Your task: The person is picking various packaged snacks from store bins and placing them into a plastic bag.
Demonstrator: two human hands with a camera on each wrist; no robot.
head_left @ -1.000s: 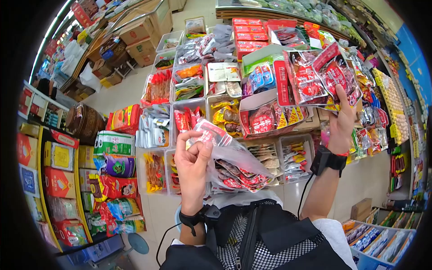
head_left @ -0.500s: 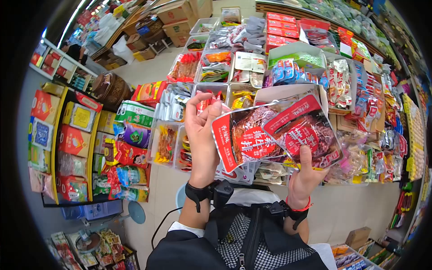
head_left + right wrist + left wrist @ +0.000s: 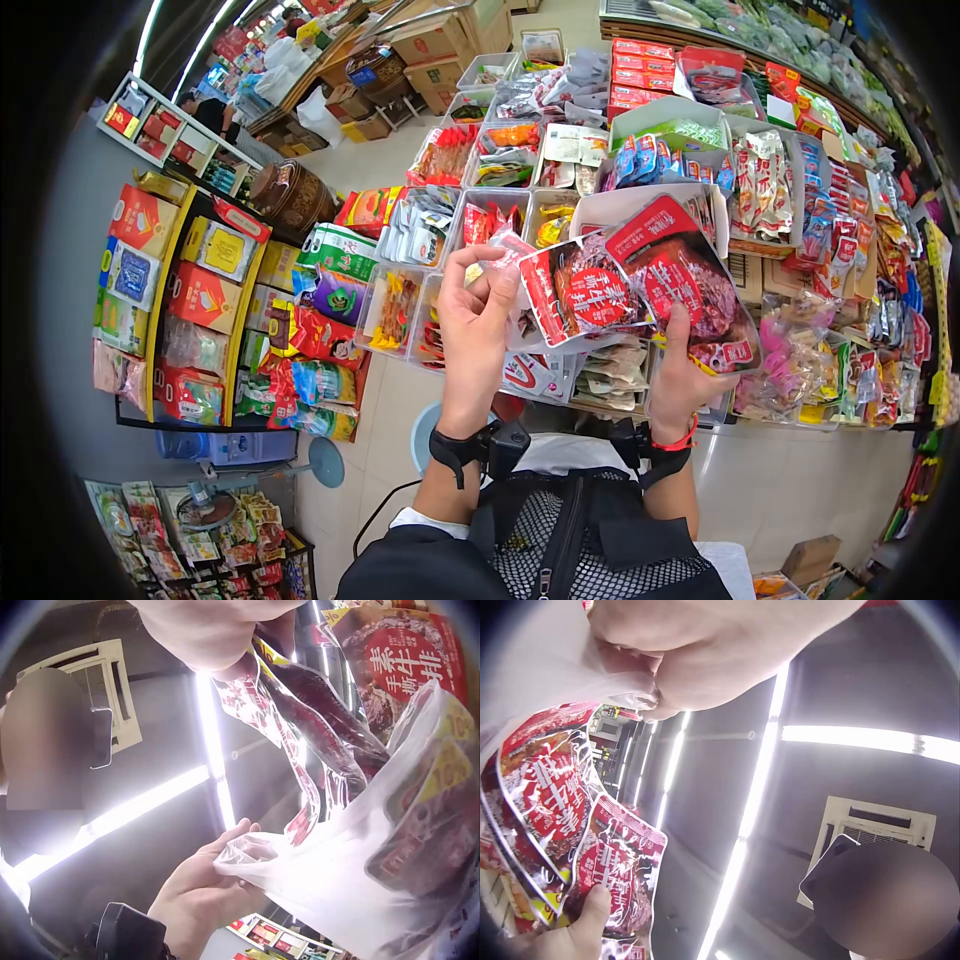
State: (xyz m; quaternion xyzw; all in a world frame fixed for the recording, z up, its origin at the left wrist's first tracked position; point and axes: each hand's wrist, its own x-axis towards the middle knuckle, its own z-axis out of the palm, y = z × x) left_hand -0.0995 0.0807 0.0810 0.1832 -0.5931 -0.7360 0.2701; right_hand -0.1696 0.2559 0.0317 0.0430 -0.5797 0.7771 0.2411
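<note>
My left hand (image 3: 476, 325) pinches the rim of a thin translucent plastic bag (image 3: 315, 881), its fingers curled. Red snack packets (image 3: 442, 825) show through the bag's wall. In my right hand (image 3: 682, 385) are several flat red packets (image 3: 690, 285) with meat-like pictures and Chinese print, fanned out with the thumb across the front. They overlap the bag's mouth in the head view. From the right wrist, the held packets (image 3: 322, 712) hang with their lower ends at the bag opening. Much of the bag is hidden behind the packets in the head view.
A display of clear bins and cartons (image 3: 655, 200) of packaged snacks spreads in front of me. Left of it stands a rack (image 3: 200, 310) of boxed and bagged goods, with a round fan (image 3: 205, 505) below. A carton (image 3: 810, 558) sits on the floor at right.
My right hand has brought the packets from over the display boxes back toward my body, to the bag. The left hand keeps its pinch on the bag. The head view has turned.
</note>
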